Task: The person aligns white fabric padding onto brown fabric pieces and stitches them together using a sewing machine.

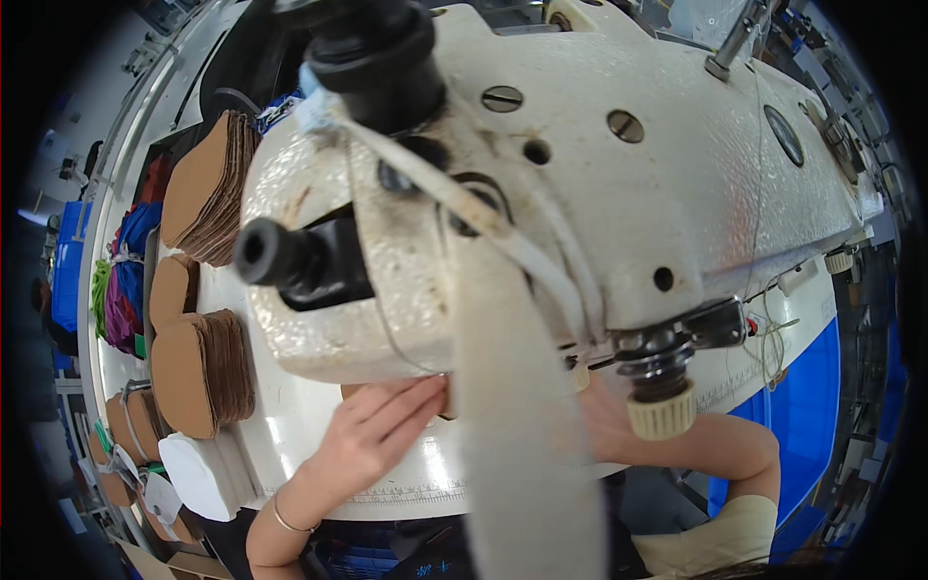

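A large white sewing machine head [619,184] fills the upper middle, and a pale, blurred strip [512,387] hangs in front of it. Beneath the machine's left end, my left hand [372,435] has its fingers pressed together on a brown panel [353,391], of which only small parts show. Its fingertips reach the machine's lower edge, where the needle area is hidden. To the right of the strip is my right hand [604,416], mostly covered by the strip and the machine, so its fingers cannot be made out.
Stacks of brown rounded panels [198,372] stand on the white table [275,454] at left, near a white stack [198,474]. Green, purple and blue bundles [126,280] lie beyond. A blue bin [807,406] sits at right. A ruler scale [406,495] runs along the near edge.
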Demonstrator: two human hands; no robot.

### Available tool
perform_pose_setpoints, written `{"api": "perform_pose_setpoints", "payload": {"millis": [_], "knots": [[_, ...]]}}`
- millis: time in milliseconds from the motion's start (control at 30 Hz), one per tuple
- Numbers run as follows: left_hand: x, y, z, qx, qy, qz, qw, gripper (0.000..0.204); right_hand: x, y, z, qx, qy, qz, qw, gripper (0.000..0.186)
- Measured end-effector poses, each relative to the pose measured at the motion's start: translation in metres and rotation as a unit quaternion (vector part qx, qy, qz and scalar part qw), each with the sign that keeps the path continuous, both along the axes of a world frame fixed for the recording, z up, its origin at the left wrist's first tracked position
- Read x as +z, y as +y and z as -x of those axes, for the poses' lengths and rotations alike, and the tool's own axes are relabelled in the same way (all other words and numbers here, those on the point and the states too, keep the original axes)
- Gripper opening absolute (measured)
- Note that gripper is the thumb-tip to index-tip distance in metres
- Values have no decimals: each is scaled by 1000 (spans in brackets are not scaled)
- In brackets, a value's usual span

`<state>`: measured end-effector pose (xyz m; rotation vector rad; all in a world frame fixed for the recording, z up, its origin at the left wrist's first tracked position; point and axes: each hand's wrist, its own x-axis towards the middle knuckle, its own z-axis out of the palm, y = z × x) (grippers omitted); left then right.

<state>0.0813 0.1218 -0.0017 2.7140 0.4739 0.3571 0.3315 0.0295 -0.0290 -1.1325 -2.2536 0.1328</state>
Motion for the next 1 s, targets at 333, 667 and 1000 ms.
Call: {"api": "perform_pose_setpoints", "payload": {"millis": [333,667,1000], "knots": [[-6,26,58,9,-61,-150,987,24,-2,3,-2,-2,-108,-44,993,54],[-2,20,65,43,-41,-58,997,24,9,9,3,4,-114,-17,993,44],[-6,14,-18,-50,-96,-11,994,38,4,13,-14,59,-221,-138,964,28]]}}
